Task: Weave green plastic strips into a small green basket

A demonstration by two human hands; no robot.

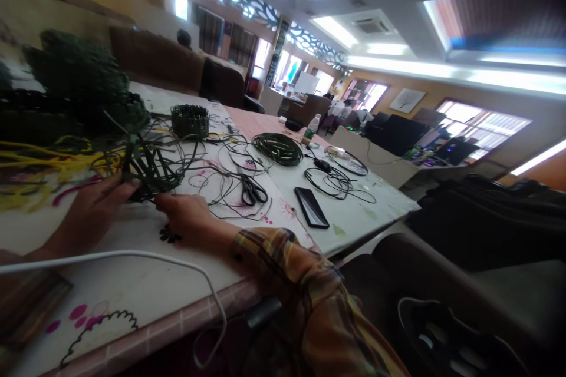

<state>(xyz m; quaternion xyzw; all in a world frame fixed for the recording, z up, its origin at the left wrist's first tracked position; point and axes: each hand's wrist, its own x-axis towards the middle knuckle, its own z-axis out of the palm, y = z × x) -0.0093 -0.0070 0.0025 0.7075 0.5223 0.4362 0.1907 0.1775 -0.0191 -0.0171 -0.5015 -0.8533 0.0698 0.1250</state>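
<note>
Head view: our left hand [95,203] grips the green strips [148,168]; our right hand [186,215] pinches their near end, fingers curled. Scissors [252,189] just right of strips, phone [311,207] farther right.

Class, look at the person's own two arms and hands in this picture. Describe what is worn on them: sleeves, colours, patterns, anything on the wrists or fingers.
The right arm wears a long plaid sleeve in yellow, orange and dark checks, loose and creased, ending at the wrist. The right hand is bare, with no glove or ring visible. The left hand and forearm are bare as well; no sleeve, watch or bracelet shows there.
</note>
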